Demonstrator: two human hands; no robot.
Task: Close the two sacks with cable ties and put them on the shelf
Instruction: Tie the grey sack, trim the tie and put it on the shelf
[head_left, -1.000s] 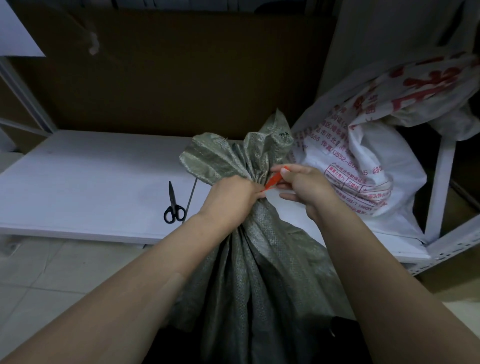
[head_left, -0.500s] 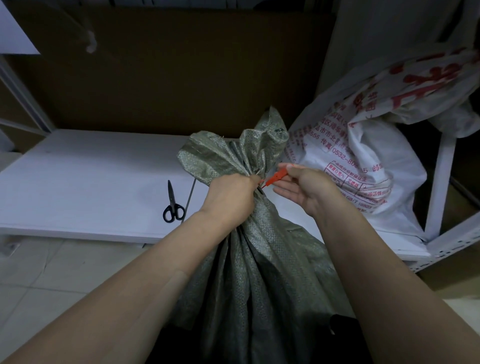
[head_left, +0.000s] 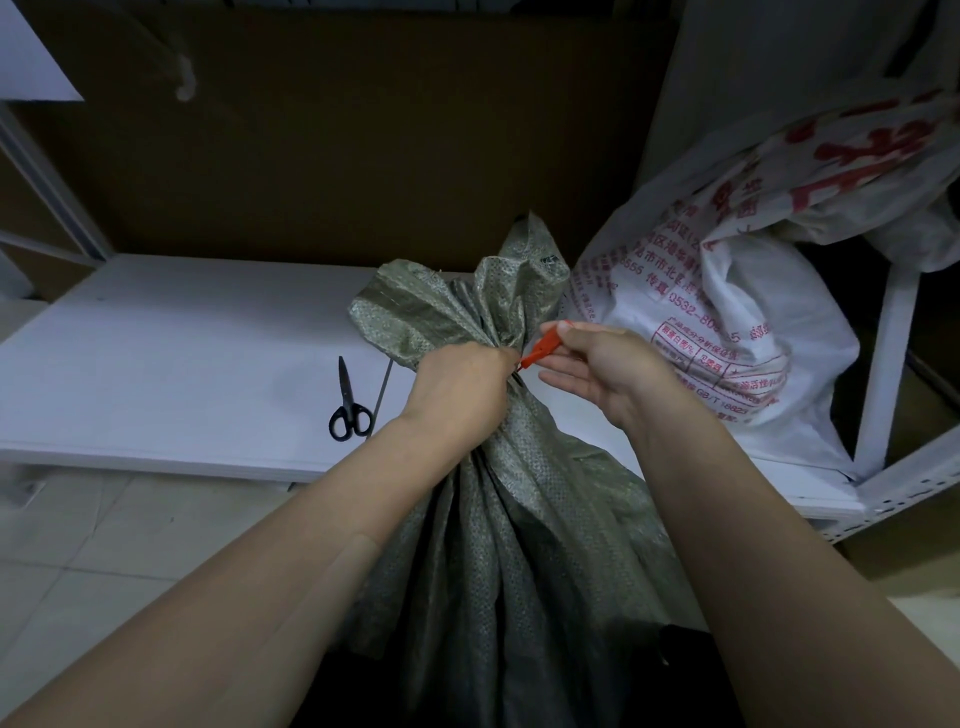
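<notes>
A grey-green woven sack (head_left: 524, 545) stands on the floor in front of me, its mouth gathered into a bunch. My left hand (head_left: 462, 384) is clenched around that gathered neck. My right hand (head_left: 602, 369) pinches the free end of an orange cable tie (head_left: 540, 349) between thumb and forefinger, just right of the neck; the rest of the tie is hidden behind my left hand. A white sack with red print (head_left: 727, 332) sits on the low white shelf (head_left: 171, 358) at the right.
Black scissors (head_left: 349, 405) lie on the shelf beside a thin grey strip (head_left: 383, 387), left of the sack. A brown board backs the shelf. A white upright post (head_left: 883, 364) stands at the right. Pale floor tiles (head_left: 104, 545) lie at lower left.
My right hand has drawn the orange tie end up and to the right, away from my left fist, with its lower fingers spreading. The sack's neck has stayed in my left hand.
</notes>
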